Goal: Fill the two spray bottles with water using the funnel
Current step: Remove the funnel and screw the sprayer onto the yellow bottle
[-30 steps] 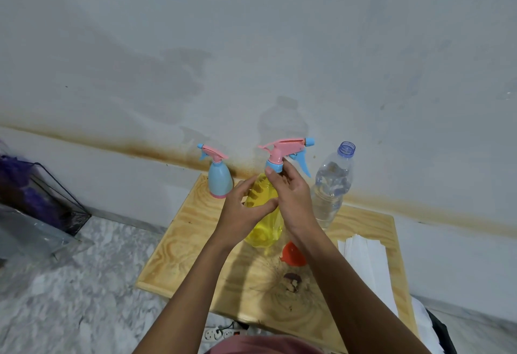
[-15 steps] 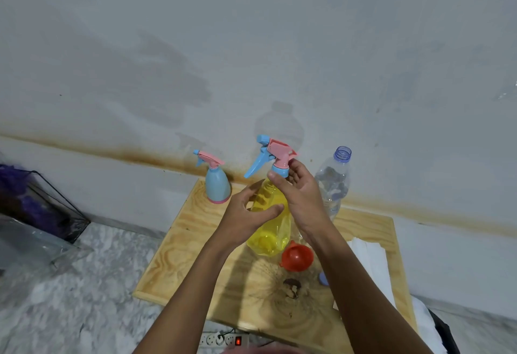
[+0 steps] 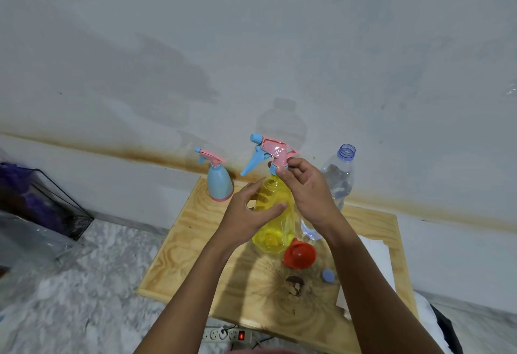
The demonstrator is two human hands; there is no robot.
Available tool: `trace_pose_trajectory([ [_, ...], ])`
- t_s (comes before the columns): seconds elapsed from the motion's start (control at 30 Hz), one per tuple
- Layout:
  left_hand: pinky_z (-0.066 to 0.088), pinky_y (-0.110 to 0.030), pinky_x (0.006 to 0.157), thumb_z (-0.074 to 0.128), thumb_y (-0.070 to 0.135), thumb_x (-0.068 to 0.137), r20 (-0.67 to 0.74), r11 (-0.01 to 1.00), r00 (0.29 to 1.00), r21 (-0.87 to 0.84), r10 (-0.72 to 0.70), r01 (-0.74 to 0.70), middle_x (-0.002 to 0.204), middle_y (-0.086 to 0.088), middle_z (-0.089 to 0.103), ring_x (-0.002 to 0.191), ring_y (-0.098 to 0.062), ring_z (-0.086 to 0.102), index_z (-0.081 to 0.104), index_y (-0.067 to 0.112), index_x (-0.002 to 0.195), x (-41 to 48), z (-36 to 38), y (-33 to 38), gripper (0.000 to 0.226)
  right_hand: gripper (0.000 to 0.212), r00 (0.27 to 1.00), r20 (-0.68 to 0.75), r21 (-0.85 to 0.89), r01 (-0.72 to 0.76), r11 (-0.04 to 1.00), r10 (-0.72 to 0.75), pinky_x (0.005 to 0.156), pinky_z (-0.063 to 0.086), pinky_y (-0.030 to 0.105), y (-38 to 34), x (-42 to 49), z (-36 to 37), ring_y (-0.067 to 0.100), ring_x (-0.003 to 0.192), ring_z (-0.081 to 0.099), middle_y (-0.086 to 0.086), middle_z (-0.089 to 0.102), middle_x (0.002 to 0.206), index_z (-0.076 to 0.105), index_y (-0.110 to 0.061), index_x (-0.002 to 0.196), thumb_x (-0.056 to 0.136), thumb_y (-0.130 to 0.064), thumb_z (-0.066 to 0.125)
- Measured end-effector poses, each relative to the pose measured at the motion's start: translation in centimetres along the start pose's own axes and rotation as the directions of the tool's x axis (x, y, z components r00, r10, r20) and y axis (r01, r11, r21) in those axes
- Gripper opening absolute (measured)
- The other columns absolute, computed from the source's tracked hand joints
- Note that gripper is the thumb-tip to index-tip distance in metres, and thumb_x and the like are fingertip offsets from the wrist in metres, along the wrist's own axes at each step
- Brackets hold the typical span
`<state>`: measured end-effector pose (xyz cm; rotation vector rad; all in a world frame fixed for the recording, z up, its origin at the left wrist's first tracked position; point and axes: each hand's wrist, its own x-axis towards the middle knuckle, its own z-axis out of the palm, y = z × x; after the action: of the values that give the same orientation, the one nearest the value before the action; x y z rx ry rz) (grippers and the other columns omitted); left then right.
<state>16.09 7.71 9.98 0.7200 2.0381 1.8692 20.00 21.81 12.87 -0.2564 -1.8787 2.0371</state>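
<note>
A yellow spray bottle [image 3: 275, 222] stands at the middle of the wooden table [image 3: 195, 241]. My left hand [image 3: 246, 213] grips its body. My right hand [image 3: 305, 188] pinches the collar of its pink and blue spray head [image 3: 268, 152], whose nozzle points left. A second, blue spray bottle [image 3: 219, 183] with a pink head stands apart at the table's back left. A red funnel [image 3: 299, 253] lies on the table right of the yellow bottle. A clear water bottle [image 3: 338, 183], uncapped and partly full, stands behind my right hand.
A blue bottle cap [image 3: 328, 276] lies near the funnel. White paper [image 3: 375, 253] covers the table's right side. A black wire basket [image 3: 42, 202] with purple contents sits on the marble floor at left. A power strip [image 3: 226, 335] lies under the table's near edge. The wall is close behind.
The spray head has turned under my right hand: its nozzle pointed right a second ago and now points left. My left hand has kept its hold on the yellow bottle.
</note>
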Motion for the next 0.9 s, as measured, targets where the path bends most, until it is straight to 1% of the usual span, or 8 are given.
trace_pose_trajectory([
  [0.13, 0.045, -0.012, 0.078, 0.08, 0.016, 0.082, -0.014, 0.999, 0.999, 0.031, 0.04, -0.039, 0.091, 0.001, 0.066, 0.081, 0.001, 0.056, 0.069, 0.032, 0.113, 0.0, 0.3, 0.2, 0.036, 0.013, 0.995, -0.049, -0.097, 0.084, 0.992, -0.089, 0.085, 0.048, 0.017, -0.1, -0.3, 0.8, 0.001, 0.094, 0.063, -0.002, 0.069, 0.101, 0.06, -0.026, 0.093, 0.092, -0.015, 0.067],
  [0.27, 0.045, -0.013, 0.078, 0.079, 0.016, 0.082, 0.012, 1.0, 1.0, 0.019, 0.002, -0.002, 0.091, 0.011, 0.068, 0.08, 0.003, 0.056, 0.069, 0.034, 0.112, -0.3, -0.2, 0.3, 0.037, 0.012, 0.997, -0.05, -0.08, 0.053, 0.995, -0.057, 0.081, 0.05, 0.019, -0.2, -0.5, 0.8, 0.003, 0.086, 0.064, -0.006, 0.07, 0.091, 0.061, -0.022, 0.093, 0.089, -0.016, 0.071],
  [0.4, 0.052, -0.021, 0.086, 0.077, 0.013, 0.084, 0.197, 0.993, 0.975, -0.038, -0.106, 0.115, 0.101, 0.001, 0.076, 0.094, -0.006, 0.065, 0.073, 0.023, 0.115, -0.7, -1.8, 0.5, 0.033, 0.013, 0.989, 0.131, -0.089, -0.057, 0.994, 0.068, 0.085, 0.052, 0.024, -0.8, -0.3, -0.7, 0.01, 0.089, 0.065, -0.002, 0.072, 0.09, 0.067, -0.018, 0.095, 0.085, -0.015, 0.074],
  [0.47, 0.053, -0.023, 0.086, 0.074, 0.011, 0.087, 0.266, 0.987, 0.957, -0.073, -0.117, 0.141, 0.102, -0.002, 0.075, 0.097, -0.009, 0.066, 0.073, 0.017, 0.113, -1.0, -2.2, 0.5, 0.028, 0.012, 0.99, 0.131, -0.091, -0.048, 0.995, 0.06, 0.08, 0.051, 0.021, -0.8, -0.3, -0.8, 0.007, 0.082, 0.063, -0.006, 0.069, 0.083, 0.068, -0.016, 0.092, 0.083, -0.012, 0.075],
  [0.6, 0.052, -0.027, 0.091, 0.071, 0.011, 0.089, 0.276, 0.982, 0.952, -0.099, -0.129, 0.162, 0.105, 0.002, 0.074, 0.102, -0.008, 0.066, 0.071, 0.013, 0.116, -1.3, -2.3, 0.5, 0.027, 0.034, 0.999, 0.043, -0.133, 0.027, 0.991, -0.022, 0.077, 0.046, 0.032, -0.3, -0.5, 0.4, 0.015, 0.081, 0.053, 0.003, 0.06, 0.086, 0.065, -0.016, 0.093, 0.074, -0.04, 0.079],
  [0.7, 0.049, -0.036, 0.103, 0.074, 0.016, 0.088, 0.372, 0.976, 0.916, -0.092, -0.148, 0.195, 0.114, 0.001, 0.073, 0.112, -0.013, 0.065, 0.07, 0.017, 0.119, -1.6, -2.7, -0.1, 0.032, 0.029, 0.987, 0.145, -0.101, -0.047, 0.994, 0.062, 0.085, 0.051, 0.026, -0.4, -0.5, 1.0, 0.004, 0.092, 0.063, -0.012, 0.068, 0.098, 0.066, -0.025, 0.112, 0.085, -0.032, 0.073],
  [0.77, 0.049, -0.036, 0.101, 0.075, 0.016, 0.086, 0.435, 0.963, 0.885, -0.12, -0.167, 0.241, 0.114, 0.0, 0.073, 0.11, -0.015, 0.065, 0.07, 0.016, 0.118, -1.9, -2.9, -0.5, 0.032, 0.038, 0.958, 0.248, -0.117, -0.117, 0.986, 0.143, 0.095, 0.052, 0.027, -0.5, -0.5, 1.7, 0.003, 0.1, 0.063, -0.018, 0.069, 0.102, 0.063, -0.026, 0.126, 0.089, -0.038, 0.065],
  [0.9, 0.052, -0.028, 0.089, 0.073, 0.012, 0.084, 0.433, 0.921, 0.872, -0.196, -0.228, 0.338, 0.111, -0.001, 0.074, 0.104, -0.015, 0.068, 0.07, 0.015, 0.117, -2.4, -3.9, -1.6, 0.033, 0.041, 0.944, 0.241, -0.032, -0.226, 0.974, 0.227, 0.104, 0.049, 0.046, 0.1, 0.0, 3.1, 0.013, 0.095, 0.063, 0.005, 0.065, 0.101, 0.066, -0.014, 0.122, 0.091, -0.04, 0.06],
])
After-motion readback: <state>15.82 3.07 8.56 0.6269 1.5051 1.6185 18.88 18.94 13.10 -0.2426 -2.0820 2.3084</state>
